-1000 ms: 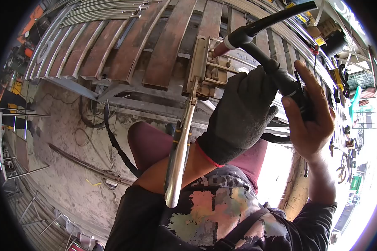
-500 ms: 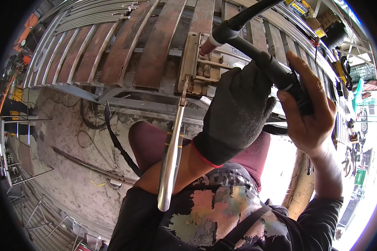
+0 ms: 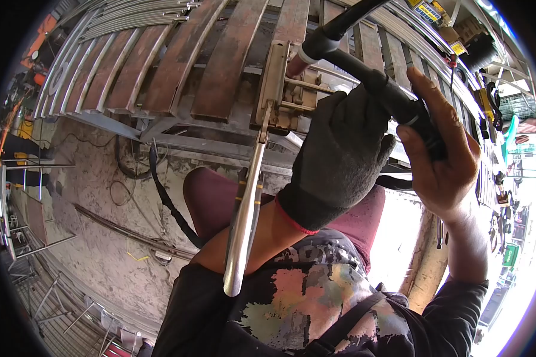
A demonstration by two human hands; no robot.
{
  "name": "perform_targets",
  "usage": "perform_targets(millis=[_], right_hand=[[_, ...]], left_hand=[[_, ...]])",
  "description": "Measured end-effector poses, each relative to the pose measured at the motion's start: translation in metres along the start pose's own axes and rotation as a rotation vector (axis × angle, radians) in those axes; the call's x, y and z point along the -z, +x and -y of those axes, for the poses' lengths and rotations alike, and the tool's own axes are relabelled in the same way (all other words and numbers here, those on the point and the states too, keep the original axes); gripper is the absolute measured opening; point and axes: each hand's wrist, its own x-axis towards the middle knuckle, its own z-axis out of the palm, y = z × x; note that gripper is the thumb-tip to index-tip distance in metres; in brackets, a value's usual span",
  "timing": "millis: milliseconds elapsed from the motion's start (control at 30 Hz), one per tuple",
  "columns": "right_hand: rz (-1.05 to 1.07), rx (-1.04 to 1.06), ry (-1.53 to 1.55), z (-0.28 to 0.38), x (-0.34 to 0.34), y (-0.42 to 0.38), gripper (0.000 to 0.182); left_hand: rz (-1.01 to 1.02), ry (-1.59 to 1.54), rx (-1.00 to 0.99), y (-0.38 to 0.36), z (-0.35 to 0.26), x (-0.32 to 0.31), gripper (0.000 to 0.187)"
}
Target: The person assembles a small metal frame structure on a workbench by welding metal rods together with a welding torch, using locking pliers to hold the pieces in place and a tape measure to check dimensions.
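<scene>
— Dusty concrete floor [image 3: 95,238] lies under us, strewn with thin steel rods, and a rack of rusty brown flat steel slats [image 3: 220,65] on grey rails serves as our worktop. Where does the work sit?

— At the near edge of the slats: a small tan metal bracket assembly [image 3: 283,89] is pinched there by long silvery locking pliers [image 3: 244,208], whose handles hang down towards our lap. We judge the pliers are left clamped so that the piece stays put without a hand on it.

— And our hands?

— Our right hand [image 3: 443,160], bare, is clenched round the handle of the black welding torch [image 3: 375,80], with the thumb up along it. Its copper-coloured nozzle [image 3: 296,64] points down at the top of the bracket, very near it; whether it touches, we cannot tell.

— The left?

— Our left hand [image 3: 339,154], in a dark grey knit glove, sits under the torch neck with fingers curled against it, seemingly a rest to steady the aim. A black hose [image 3: 170,202] trails across the floor below.
</scene>
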Motion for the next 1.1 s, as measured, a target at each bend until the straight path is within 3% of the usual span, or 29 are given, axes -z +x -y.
perform_targets(millis=[200, 1100], right_hand=[[0.091, -0.031, -0.048, 0.005, 0.007, 0.006, 0.056], [0.144, -0.035, -0.128, 0.020, 0.013, 0.024, 0.054]], left_hand=[[-0.054, 0.000, -0.011, -0.001, 0.001, -0.003, 0.070], [-0.089, -0.226, 0.053, 0.000, 0.001, 0.001, 0.069]])
